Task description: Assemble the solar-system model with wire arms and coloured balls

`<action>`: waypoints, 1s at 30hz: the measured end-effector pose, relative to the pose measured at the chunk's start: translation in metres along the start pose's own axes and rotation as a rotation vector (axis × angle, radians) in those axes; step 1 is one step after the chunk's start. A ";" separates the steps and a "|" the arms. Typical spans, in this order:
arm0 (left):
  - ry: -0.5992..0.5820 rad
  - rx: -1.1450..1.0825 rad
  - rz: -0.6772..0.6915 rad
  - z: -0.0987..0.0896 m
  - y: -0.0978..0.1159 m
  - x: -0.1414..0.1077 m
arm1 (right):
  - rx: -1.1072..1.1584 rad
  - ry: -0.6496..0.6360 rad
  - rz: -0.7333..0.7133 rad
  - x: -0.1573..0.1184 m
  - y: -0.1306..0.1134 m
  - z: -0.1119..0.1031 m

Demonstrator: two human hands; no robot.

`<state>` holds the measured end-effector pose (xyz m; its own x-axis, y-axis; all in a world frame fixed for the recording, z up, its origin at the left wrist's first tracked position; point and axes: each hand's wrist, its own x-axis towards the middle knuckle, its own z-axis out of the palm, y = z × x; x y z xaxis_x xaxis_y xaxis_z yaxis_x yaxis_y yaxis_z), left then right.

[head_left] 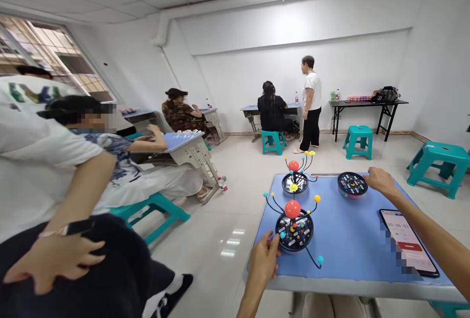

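Note:
Near the front left of the blue table top stands a planet model [293, 210], a round black base with a red ball and small coloured balls on curved black wires. My left hand [263, 258] is closed at the lower left rim of its base, thumb against the edge. Behind it stands a second, similar planet model [293, 167]. At the far right of the table lies a round black base [352, 183] with a printed planet pattern and no wires. My right hand [382, 182] is closed at its right rim, with the fingertips partly hidden.
A phone [409, 243] with a running timer lies by my right forearm on the blue table [341, 239]. Close on my left sits a person in a white shirt [44, 146]. Green stools [359, 140] and other people at desks [183, 144] are further off.

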<state>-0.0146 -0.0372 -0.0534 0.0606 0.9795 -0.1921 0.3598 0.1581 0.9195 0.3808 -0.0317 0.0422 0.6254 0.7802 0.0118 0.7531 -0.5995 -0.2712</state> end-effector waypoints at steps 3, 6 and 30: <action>-0.020 0.012 0.003 0.008 0.002 0.000 | 0.051 -0.137 0.069 0.014 0.016 0.023; -0.033 -0.019 -0.001 0.012 0.004 0.000 | 0.111 -0.223 0.099 0.025 0.024 0.039; -0.158 -0.110 -0.046 0.091 0.034 -0.018 | 0.044 -0.132 0.003 0.029 0.070 0.032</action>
<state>0.0808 -0.0612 -0.0498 0.1954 0.9404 -0.2782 0.2625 0.2232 0.9388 0.4455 -0.0452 -0.0071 0.5928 0.7971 -0.1152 0.7400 -0.5955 -0.3127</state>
